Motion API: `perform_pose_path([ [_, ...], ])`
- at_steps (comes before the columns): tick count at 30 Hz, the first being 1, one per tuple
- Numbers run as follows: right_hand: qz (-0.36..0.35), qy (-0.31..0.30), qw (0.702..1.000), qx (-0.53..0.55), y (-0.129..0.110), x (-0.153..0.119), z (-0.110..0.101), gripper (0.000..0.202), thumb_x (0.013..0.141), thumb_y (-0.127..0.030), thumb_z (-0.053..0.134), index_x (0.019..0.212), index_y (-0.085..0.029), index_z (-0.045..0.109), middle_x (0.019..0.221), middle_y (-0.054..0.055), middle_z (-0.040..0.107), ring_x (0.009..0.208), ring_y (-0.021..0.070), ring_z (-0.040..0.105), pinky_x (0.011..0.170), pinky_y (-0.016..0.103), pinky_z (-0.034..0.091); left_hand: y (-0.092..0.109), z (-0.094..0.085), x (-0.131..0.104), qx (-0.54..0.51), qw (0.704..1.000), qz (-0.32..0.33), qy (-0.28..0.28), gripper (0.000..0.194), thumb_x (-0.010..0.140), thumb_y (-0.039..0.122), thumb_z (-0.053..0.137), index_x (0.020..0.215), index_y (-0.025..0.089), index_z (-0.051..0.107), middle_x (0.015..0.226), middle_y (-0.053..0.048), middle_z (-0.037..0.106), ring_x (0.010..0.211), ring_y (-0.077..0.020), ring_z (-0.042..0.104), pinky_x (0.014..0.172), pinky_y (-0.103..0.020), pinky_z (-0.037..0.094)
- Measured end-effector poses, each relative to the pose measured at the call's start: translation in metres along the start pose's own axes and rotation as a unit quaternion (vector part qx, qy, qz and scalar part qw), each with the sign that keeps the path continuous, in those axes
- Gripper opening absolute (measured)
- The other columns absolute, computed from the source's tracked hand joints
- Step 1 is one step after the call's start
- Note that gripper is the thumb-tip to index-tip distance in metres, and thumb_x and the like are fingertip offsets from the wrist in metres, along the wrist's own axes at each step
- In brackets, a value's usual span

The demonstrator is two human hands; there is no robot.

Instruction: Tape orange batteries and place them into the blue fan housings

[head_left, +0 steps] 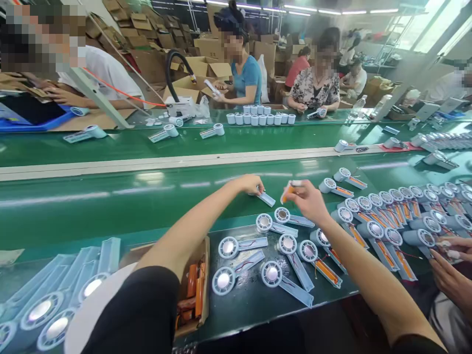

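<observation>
Housing is slanting rightward from the left hand gripping it; right hand is pinching an orange piece.

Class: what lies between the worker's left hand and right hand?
In the head view, the pale-blue handle at the left hand juts into the gap; beyond its end, bare green belt shows before the orange piece in the right hand.

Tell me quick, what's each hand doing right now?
Left hand: closed on a light-blue piece; its far end pokes out.
Right hand: closed, holding an orange piece between the fingers.
</observation>
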State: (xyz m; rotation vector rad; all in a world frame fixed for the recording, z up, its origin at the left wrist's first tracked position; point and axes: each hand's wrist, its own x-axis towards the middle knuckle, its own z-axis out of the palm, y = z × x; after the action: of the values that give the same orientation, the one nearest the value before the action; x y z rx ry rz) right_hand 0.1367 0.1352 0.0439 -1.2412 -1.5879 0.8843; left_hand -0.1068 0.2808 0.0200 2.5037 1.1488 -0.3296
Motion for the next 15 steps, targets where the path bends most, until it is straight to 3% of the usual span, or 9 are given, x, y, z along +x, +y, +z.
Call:
perform_pose_path([
  [2, -0.012, -0.089, 0.984, -0.157, 0.006, 0.034, 0.023, 0.021, 0.094, -0.031, 0.065, 0.112, -0.024, 0.058, 0.097, 0.004, 0.083, 0.088, 0.0228, 0.080, 0.083, 0.034, 0.060, 0.001, -0.002, 0.002, -0.018, 1.000, 0.000, 0.021, 0.021, 0.090, 0.032, 0.067, 0.108, 0.027, 0.077, 0.115, 0.000, 0.079, 0.104, -0.0175, 0.071, 0.087, -0.023, 0.049],
  [5, -0.012, -0.182, 0.914, -0.361, 0.014, 0.051, 0.041, 0.019, 0.100, -0.024, 0.052, 0.118, -0.023, 0.056, 0.103, 0.004, 0.083, 0.093, 0.0221, 0.078, 0.081, 0.028, 0.055, 0.003, -0.001, 0.006, -0.037, 0.998, -0.003, 0.047, 0.025, 0.100, 0.036, 0.061, 0.116, 0.019, 0.072, 0.113, -0.006, 0.076, 0.102, -0.0192, 0.070, 0.094, -0.035, 0.054],
  [7, -0.003, -0.209, 0.882, -0.423, 0.017, 0.050, 0.044, 0.021, 0.100, -0.020, 0.050, 0.119, -0.023, 0.058, 0.105, 0.005, 0.082, 0.097, 0.0243, 0.077, 0.080, 0.028, 0.052, 0.004, 0.002, 0.011, -0.049, 0.997, -0.006, 0.056, 0.029, 0.102, 0.041, 0.063, 0.115, 0.016, 0.070, 0.114, -0.008, 0.073, 0.104, -0.0210, 0.069, 0.097, -0.043, 0.056],
  [10, 0.018, -0.236, 0.840, -0.488, 0.018, 0.051, 0.049, 0.030, 0.098, -0.019, 0.051, 0.126, -0.023, 0.062, 0.108, 0.010, 0.080, 0.100, 0.0294, 0.075, 0.081, 0.031, 0.050, 0.005, 0.010, 0.019, -0.065, 0.996, -0.012, 0.067, 0.031, 0.102, 0.044, 0.064, 0.116, 0.016, 0.069, 0.116, -0.008, 0.071, 0.106, -0.0218, 0.068, 0.098, -0.045, 0.057],
  [15, 0.063, -0.284, 0.769, -0.570, 0.015, 0.070, 0.077, 0.035, 0.101, -0.034, 0.054, 0.131, -0.023, 0.069, 0.120, 0.019, 0.076, 0.106, 0.0347, 0.074, 0.083, 0.037, 0.053, 0.017, 0.018, 0.025, -0.084, 0.991, -0.038, 0.093, 0.032, 0.102, 0.043, 0.065, 0.120, 0.016, 0.067, 0.119, -0.009, 0.069, 0.104, -0.0212, 0.068, 0.093, -0.043, 0.060],
])
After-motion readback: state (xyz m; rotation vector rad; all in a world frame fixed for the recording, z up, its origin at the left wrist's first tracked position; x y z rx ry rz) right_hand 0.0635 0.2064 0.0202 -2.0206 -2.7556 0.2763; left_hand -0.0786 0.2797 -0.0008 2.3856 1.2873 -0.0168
